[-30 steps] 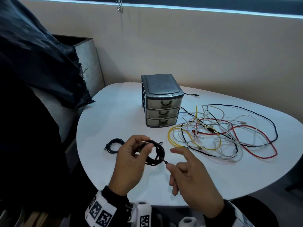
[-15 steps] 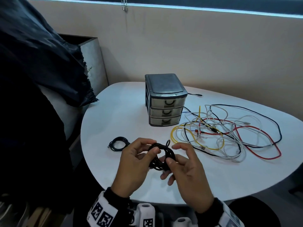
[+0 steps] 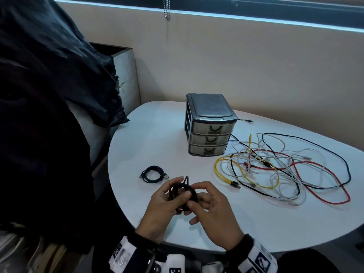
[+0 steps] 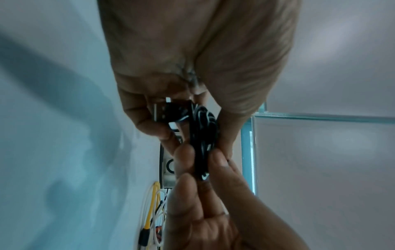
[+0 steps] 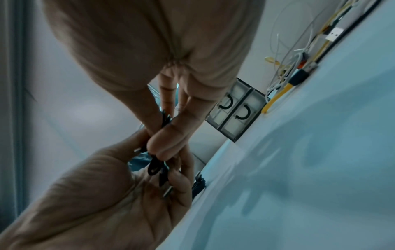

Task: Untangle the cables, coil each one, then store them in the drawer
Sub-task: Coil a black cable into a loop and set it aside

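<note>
A black cable coil (image 3: 182,192) is held above the near edge of the white table (image 3: 157,146). My left hand (image 3: 163,201) grips its left side, fingers curled round the loops. My right hand (image 3: 206,203) pinches the coil's right side between thumb and forefinger. In the left wrist view the black coil (image 4: 203,135) sits between both hands, with a USB plug (image 4: 162,111) against my left fingers. A second coiled black cable (image 3: 153,173) lies on the table to the left. A tangle of yellow, white, red and black cables (image 3: 275,168) spreads at the right. The three-drawer unit (image 3: 208,125) stands behind, drawers closed.
A dark garment (image 3: 49,75) hangs over a grey box at the left. A loose black cable end (image 3: 246,120) lies behind the drawer unit. The wall runs close behind the table. The table's rounded front edge (image 3: 197,247) is just beyond my wrists.
My right hand has come in from holding the cable's free end and now pinches the coil itself. The coil is gathered tighter between both hands. The camera view has shifted left.
</note>
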The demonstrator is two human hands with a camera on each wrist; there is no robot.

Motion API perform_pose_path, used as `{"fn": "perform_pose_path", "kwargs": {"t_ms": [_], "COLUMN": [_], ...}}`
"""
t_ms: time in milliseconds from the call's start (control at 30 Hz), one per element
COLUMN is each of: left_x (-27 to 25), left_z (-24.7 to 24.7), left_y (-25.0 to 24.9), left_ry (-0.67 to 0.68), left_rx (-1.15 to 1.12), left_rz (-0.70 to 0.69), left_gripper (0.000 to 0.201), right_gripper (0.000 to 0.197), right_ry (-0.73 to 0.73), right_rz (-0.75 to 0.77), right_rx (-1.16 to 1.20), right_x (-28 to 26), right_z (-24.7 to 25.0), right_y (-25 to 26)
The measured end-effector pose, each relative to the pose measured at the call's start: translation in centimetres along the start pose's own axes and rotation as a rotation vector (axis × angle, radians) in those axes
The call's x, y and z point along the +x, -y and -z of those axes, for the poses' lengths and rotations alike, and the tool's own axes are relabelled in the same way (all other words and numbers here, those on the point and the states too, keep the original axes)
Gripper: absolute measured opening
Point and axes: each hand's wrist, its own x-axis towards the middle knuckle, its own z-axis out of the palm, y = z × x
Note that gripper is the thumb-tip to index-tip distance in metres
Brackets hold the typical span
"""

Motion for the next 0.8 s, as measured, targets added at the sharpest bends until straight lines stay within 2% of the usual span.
{"fn": "perform_pose_path", "kwargs": {"t_ms": [133,233,300,433,533,700,800], "left_x": [0.1,-0.1,-0.4,-0.7,-0.8,-0.6,-0.2], "left_z": [0.7,1.0,1.2,2.0,2.5,1.9,0.4], "left_y": [-0.4,-0.3,-0.3,-0.3,-0.5,-0.5,-0.8], "left_ry": [-0.07,-0.137,-0.192,-0.245,-0.242,-0.201,-0.133], "left_rx": [-0.054,-0.045,-0.051,-0.02,0.01,0.05,0.065], "left_rz": [-0.003,-0.004,-0.008,-0.026,-0.035,-0.022,-0.005], "left_gripper": [0.046,0.03,0.028,0.029,0.025,0.015,0.015], "right_gripper": [0.017,0.013,0.013,0.027,0.029,0.019,0.016], "right_ry": [-0.119,-0.226,-0.264,-0.242,-0.164,-0.273,-0.265], "right_rz": [-0.093,-0.166,-0.185,-0.371,-0.407,-0.218,-0.346], "right_rx": [0.122,0.12,0.126,0.152,-0.048,-0.61,-0.998], "right_x": [1.8,5.0,7.3,9.8,8.9,6.5,5.4], "right_z": [-0.2,-0.6,-1.2,-1.6,-0.6,4.8,9.3], "right_y": [0.2,0.0,0.0,-0.9,-1.6,-1.6,-1.5]}}
